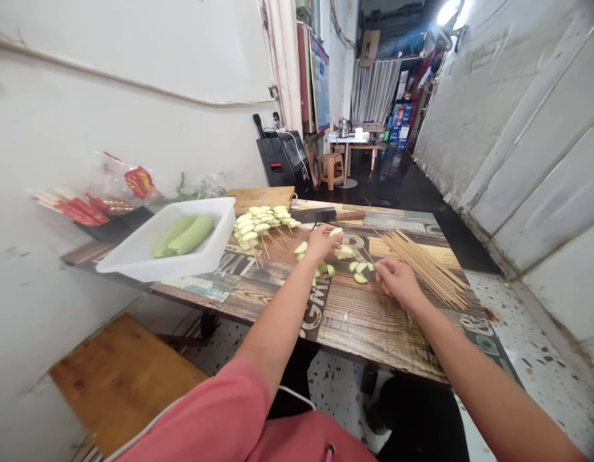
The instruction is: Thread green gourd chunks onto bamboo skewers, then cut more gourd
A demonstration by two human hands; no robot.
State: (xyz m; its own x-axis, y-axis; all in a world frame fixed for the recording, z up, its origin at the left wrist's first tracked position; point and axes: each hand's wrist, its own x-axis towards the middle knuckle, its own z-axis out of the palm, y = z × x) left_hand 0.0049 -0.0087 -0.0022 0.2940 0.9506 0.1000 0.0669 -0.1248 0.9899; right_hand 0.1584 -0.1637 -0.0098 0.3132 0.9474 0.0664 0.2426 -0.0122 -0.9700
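Note:
My left hand (320,244) is closed, pinching a pale green zucchini slice (336,232) above the table. In my right hand (397,280), also closed, is the end of a thin bamboo skewer (368,255), which slants up and left toward the left hand. Loose zucchini slices (360,278) lie between and below the hands, some partly hidden by my left hand and wrist. To the left sits a pile of skewered zucchini slices (258,221) with their sticks pointing toward me. A bundle of bare bamboo skewers (426,266) rests just right of my right hand.
A white plastic tub (214,253) with whole zucchini (188,236) stands at the table's left. Behind the pile are a cutting board (261,194) and a knife (318,215). Packaged sticks (79,208) lie by the wall. A wooden bench (128,378) is at lower left.

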